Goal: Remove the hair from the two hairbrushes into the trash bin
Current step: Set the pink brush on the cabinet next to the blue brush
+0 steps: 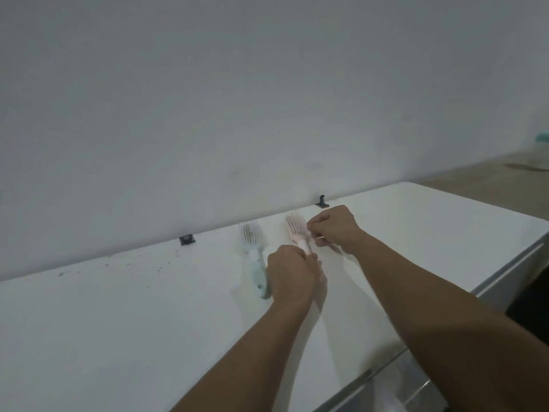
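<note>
Two hairbrushes lie bristles up on a white table point(118, 322) near the wall. The pale green brush point(252, 251) is on the left, untouched. The pink brush point(297, 228) lies to its right. My left hand point(292, 276) grips the pink brush's handle, which it hides. My right hand point(335, 228) is beside the pink brush's head with curled fingers pinched at the bristles; any hair between them is too fine to make out. No trash bin is in view.
A grey wall rises right behind the table. Two small black clips point(187, 239) point(322, 201) sit at the table's back edge. Dark specks dot the left of the table. The table's right edge point(505, 263) drops to a tan floor.
</note>
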Motion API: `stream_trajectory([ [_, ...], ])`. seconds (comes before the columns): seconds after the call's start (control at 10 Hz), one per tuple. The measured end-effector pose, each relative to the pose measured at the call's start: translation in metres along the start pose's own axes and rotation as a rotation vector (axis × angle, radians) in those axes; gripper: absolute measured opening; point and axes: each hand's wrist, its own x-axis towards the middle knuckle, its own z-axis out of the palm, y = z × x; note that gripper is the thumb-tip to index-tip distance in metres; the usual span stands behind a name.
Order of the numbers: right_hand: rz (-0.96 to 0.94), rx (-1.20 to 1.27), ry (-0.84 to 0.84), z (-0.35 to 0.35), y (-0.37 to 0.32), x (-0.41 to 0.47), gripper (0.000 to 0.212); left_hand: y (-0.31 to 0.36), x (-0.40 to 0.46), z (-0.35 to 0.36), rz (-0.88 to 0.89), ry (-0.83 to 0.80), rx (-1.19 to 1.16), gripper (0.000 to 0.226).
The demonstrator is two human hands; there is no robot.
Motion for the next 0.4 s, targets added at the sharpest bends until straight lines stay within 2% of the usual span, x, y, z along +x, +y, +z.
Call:
stream_trajectory([
  [0.2, -0.028, 0.067, 0.012, -0.006, 0.010, -0.021, 0.020, 0.010, -0.020, -0.008, -0.010, 0.000, 0.046, 0.040],
  [0.4, -0.100, -0.112, 0.115, -0.020, 0.035, -0.053, 0.005, 0.019, -0.055, -0.013, -0.010, -0.007, 0.004, 0.047],
])
